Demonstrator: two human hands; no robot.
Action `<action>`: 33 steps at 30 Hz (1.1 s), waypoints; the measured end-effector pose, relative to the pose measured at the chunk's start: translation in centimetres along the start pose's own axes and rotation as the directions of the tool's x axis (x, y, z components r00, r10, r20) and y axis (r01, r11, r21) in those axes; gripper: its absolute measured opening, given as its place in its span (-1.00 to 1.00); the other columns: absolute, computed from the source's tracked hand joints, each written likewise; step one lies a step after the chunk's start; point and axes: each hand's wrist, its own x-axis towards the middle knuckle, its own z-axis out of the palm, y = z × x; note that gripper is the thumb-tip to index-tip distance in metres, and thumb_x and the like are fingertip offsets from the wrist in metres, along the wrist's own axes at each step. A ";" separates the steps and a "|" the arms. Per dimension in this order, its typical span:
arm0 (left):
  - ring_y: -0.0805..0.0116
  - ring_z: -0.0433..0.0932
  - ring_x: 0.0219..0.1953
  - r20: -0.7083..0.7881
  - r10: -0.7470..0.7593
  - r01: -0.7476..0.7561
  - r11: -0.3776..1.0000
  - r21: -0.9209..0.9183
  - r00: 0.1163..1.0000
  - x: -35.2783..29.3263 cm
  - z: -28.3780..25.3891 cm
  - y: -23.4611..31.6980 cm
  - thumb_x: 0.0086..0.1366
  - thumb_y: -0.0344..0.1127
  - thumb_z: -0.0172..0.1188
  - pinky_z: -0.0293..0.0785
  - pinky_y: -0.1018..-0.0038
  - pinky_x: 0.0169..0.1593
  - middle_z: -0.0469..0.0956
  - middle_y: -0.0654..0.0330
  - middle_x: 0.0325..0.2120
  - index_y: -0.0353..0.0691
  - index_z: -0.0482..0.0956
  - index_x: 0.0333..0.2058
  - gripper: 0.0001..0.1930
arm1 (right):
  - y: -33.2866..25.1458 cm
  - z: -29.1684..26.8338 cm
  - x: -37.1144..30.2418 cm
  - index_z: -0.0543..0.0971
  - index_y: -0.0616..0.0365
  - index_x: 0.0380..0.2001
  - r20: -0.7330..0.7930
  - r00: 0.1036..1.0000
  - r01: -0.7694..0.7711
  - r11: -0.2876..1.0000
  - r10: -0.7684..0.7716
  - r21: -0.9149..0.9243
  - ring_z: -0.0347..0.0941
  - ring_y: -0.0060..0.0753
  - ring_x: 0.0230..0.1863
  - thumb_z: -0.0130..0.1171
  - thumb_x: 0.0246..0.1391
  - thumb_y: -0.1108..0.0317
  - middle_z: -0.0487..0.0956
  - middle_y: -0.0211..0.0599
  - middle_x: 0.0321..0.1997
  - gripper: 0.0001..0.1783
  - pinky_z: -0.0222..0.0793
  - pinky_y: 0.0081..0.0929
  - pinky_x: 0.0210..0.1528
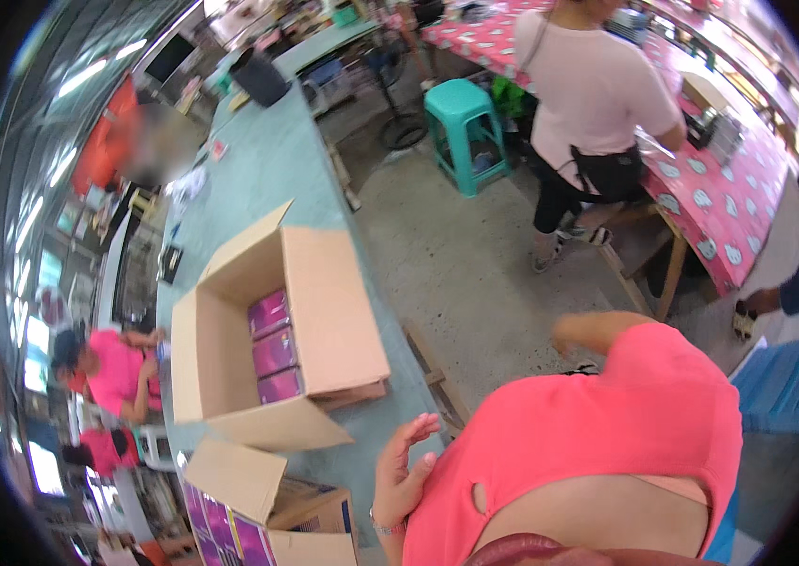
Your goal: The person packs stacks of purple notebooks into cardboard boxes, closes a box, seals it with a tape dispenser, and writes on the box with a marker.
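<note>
My left hand (pixel 403 474) is held up beside my pink top, close to the edge of the green worktable (pixel 324 174). Its fingers are spread and nothing is in them. My right arm (pixel 599 329) is bent at the front of my body, and its hand is hidden. Left of my left hand, a large cardboard box (pixel 336 302) stands on the table with its flaps up. Several purple packs (pixel 275 354) lie inside it. Nearer to me is a second carton (pixel 239 472) with its flaps up, holding more purple packs (pixel 215 519).
A turquoise stool (pixel 463 132) stands on the concrete floor. A person in a light pink shirt (pixel 588 90) is at a pink patterned table (pixel 715 203). Another person in blue (pixel 791 363) is at the far right. People in pink (pixel 121 373) sit along the table's left side.
</note>
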 end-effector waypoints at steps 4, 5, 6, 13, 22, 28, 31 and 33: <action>0.14 0.45 0.05 0.107 -0.053 0.056 0.998 -0.026 0.993 2.6 3.8 0.6 0.23 -0.36 0.09 0.29 0.27 0.17 0.43 -0.04 0.05 -0.35 0.29 0.16 -0.49 | 13.5 8.3 -16.6 0.49 0.13 0.03 0.397 0.791 -0.561 0.810 0.465 0.170 0.46 -0.04 0.02 0.08 0.13 0.24 0.49 -0.09 0.08 -0.60 0.44 -0.22 -0.06; 0.16 0.45 0.05 0.098 -0.066 0.072 0.996 -0.052 0.993 3.5 5.4 0.5 0.24 -0.36 0.08 0.30 0.28 0.17 0.44 -0.03 0.05 -0.35 0.30 0.15 -0.50 | 14.8 9.6 -20.1 0.48 0.11 0.04 0.456 0.717 -0.681 0.672 0.528 0.292 0.46 -0.05 0.02 0.09 0.12 0.24 0.48 -0.10 0.09 -0.59 0.45 -0.22 -0.07; 0.18 0.45 0.05 0.088 -0.084 0.091 0.993 -0.079 0.993 4.3 7.0 0.4 0.25 -0.36 0.07 0.30 0.30 0.16 0.44 -0.02 0.05 -0.35 0.30 0.15 -0.51 | 15.8 10.8 -23.2 0.48 0.09 0.06 0.507 0.645 -0.765 0.486 0.572 0.424 0.46 -0.06 0.03 0.09 0.12 0.24 0.48 -0.12 0.11 -0.57 0.46 -0.22 -0.08; 0.29 0.42 0.09 0.590 -0.102 0.045 0.993 0.111 0.801 11.9 24.0 3.1 0.23 -0.48 0.09 0.27 0.37 0.18 0.43 0.10 0.09 -0.28 0.32 0.16 -0.51 | 28.4 14.0 -34.8 0.52 0.06 0.01 0.130 0.903 -0.426 0.893 0.410 0.147 0.54 -0.17 -0.18 0.12 0.08 0.24 0.54 -0.15 -0.09 -0.59 0.53 -0.28 -0.31; 0.26 0.42 0.09 0.815 -0.092 0.151 0.989 0.005 0.572 14.1 44.9 4.2 0.28 -0.40 0.02 0.27 0.33 0.19 0.43 0.05 0.08 -0.29 0.32 0.17 -0.54 | 38.6 17.9 -52.6 0.54 0.15 -0.14 0.230 0.440 -0.377 -0.054 0.868 0.925 0.53 -0.36 -0.45 0.10 0.09 0.17 0.54 -0.30 -0.44 -0.65 0.46 -0.31 -0.46; 0.32 0.41 0.09 0.946 -0.165 0.172 0.978 0.119 0.280 17.1 55.6 6.0 0.32 -0.35 0.03 0.28 0.37 0.17 0.44 0.10 0.07 -0.26 0.31 0.18 -0.55 | 40.4 32.4 -68.1 0.58 0.16 -0.26 0.220 0.386 -0.742 0.160 0.896 0.651 0.56 -0.08 -0.44 0.09 0.05 0.18 0.57 -0.08 -0.35 -0.70 0.42 -0.06 -0.51; 0.38 0.40 0.08 0.973 -0.191 0.162 0.972 0.169 0.129 18.0 62.7 5.7 0.35 -0.33 0.01 0.28 0.42 0.16 0.44 0.14 0.06 -0.24 0.31 0.18 -0.56 | 36.1 32.4 -67.0 0.59 0.15 -0.22 0.663 0.049 -0.102 -0.656 0.747 0.748 0.58 -0.03 -0.38 0.11 0.02 0.23 0.60 -0.03 -0.26 -0.70 0.46 -0.06 -0.44; 0.41 0.40 0.06 0.982 -0.184 0.089 0.980 0.180 0.042 19.3 67.1 4.9 0.35 -0.31 0.02 0.29 0.43 0.15 0.44 0.15 0.05 -0.24 0.31 0.18 -0.57 | 33.8 33.2 -65.6 0.59 0.15 -0.22 0.715 0.130 -0.033 -0.718 0.687 0.696 0.57 -0.05 -0.38 0.11 0.02 0.24 0.60 -0.04 -0.27 -0.70 0.46 -0.08 -0.43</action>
